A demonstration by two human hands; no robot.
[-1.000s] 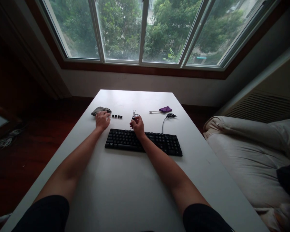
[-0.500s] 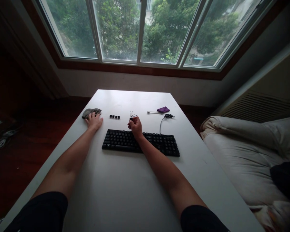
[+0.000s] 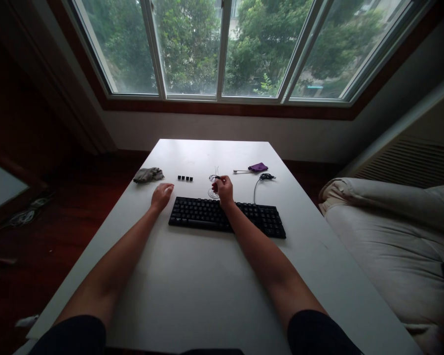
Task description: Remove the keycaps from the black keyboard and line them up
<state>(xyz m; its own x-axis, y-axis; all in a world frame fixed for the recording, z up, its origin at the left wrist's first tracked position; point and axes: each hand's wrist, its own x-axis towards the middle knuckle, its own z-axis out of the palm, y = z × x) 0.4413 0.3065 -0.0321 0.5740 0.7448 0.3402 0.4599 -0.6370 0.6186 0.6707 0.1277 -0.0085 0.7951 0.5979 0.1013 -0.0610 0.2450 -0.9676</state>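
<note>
My right hand (image 3: 224,190) pinches a thin wire keycap puller (image 3: 216,170) over the back edge of a black keyboard (image 3: 192,213). Its fine prongs point away from me, and my fingers hide much of it. A dark bit shows at my fingertips, too small to tell. Left of the keyboard, my left hand (image 3: 162,197) is curled with thumb and fingers close together. Whether anything is inside it cannot be seen. Beyond that hand lies a crumpled grey cloth (image 3: 148,174), apart from it. Several black keycaps (image 3: 185,178) stand in a row behind the keyboard.
At the back right of the white table (image 3: 177,281) lie a purple cloth (image 3: 258,167) and a white stick (image 3: 242,171). The keyboard's coiled cable (image 3: 267,176) rests near them. A cushioned sofa (image 3: 370,236) stands on the right, a window (image 3: 222,49) beyond the table.
My left hand has come off the grey cloth, moved toward me and right, and curled up. My right hand keeps its pinch, with the wire turned somewhat. The view has shifted slightly.
</note>
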